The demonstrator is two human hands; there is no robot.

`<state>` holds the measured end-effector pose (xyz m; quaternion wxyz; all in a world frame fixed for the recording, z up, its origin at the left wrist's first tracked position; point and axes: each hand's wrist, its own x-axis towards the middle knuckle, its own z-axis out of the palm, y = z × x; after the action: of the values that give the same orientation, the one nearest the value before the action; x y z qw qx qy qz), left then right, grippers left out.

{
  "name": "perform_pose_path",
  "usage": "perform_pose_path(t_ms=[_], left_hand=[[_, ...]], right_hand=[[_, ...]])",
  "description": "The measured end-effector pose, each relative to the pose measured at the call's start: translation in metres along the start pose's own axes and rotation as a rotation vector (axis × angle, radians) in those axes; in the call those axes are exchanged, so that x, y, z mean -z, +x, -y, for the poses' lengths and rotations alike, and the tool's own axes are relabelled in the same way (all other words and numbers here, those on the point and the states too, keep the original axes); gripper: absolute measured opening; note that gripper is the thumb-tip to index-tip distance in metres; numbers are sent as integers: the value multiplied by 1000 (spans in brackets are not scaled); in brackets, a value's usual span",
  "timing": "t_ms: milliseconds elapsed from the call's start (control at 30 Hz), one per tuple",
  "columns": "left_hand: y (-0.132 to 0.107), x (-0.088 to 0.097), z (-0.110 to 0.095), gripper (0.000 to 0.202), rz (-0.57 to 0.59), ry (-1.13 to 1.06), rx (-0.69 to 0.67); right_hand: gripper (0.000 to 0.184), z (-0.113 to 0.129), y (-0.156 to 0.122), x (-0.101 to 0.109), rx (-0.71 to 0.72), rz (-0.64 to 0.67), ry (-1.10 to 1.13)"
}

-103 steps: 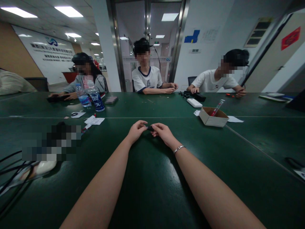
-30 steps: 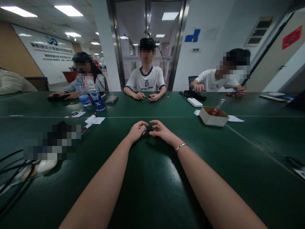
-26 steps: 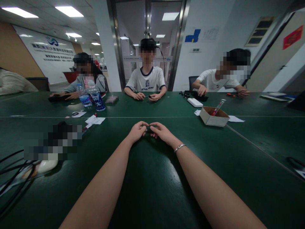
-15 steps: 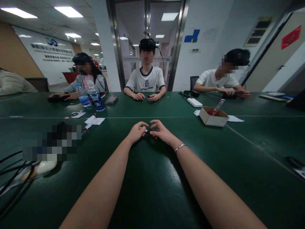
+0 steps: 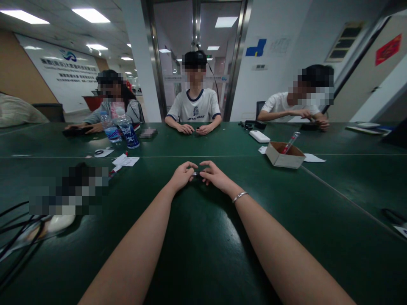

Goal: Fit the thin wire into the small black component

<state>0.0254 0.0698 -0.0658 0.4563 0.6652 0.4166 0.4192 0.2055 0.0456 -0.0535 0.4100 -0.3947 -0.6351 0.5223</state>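
A small black-and-silver piece (image 5: 197,174) is held just above or on the green table, midway between my two hands; its exact kind is too small to make out. My left hand (image 5: 183,175) pinches its silver end between thumb and curled fingers. At its black end, my right hand (image 5: 215,174) closes thumb and fingers on it, the index finger arched above. A silver bracelet (image 5: 240,197) circles my right wrist. Parts of the piece are hidden behind the fingertips.
An open cardboard box (image 5: 285,156) with a red-and-clear stick stands right of my hands. Paper scraps (image 5: 126,161), bottles (image 5: 129,134) and dark cables (image 5: 22,228) lie to the left. Beyond a white power bank-like block (image 5: 259,136), several people sit along the far side.
My hands stay almost in place, with the small piece still between them. Across the table on the right, a person's hand has lifted off the dark object there.
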Motion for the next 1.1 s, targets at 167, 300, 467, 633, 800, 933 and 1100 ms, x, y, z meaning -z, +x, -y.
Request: perform_pose_path(t_ms=[167,300,467,633,800,933,1100], left_hand=[[-1,0,-4,24,-6,9,10],[-1,0,-4,24,4,12,18],[-3,0,-8,23,7,4,24],[-4,0,-11,23,6,13,33],[-2,-1,-6,25,7,12,29],[-2,-1,-5,24,-8,1,14],[-3,-1,-8,24,6,4,31]], right_hand=[[53,0,0,0,-31,-7,36],[50,-1,0,0,-4,-35,38],[41,-2,1,0,-45,-39,37],[53,-2,1,0,-15,-52,29],[47,0,0,-1,-21,-35,20],[49,0,0,-2,-30,-52,43],[53,0,0,-1,5,-32,53]])
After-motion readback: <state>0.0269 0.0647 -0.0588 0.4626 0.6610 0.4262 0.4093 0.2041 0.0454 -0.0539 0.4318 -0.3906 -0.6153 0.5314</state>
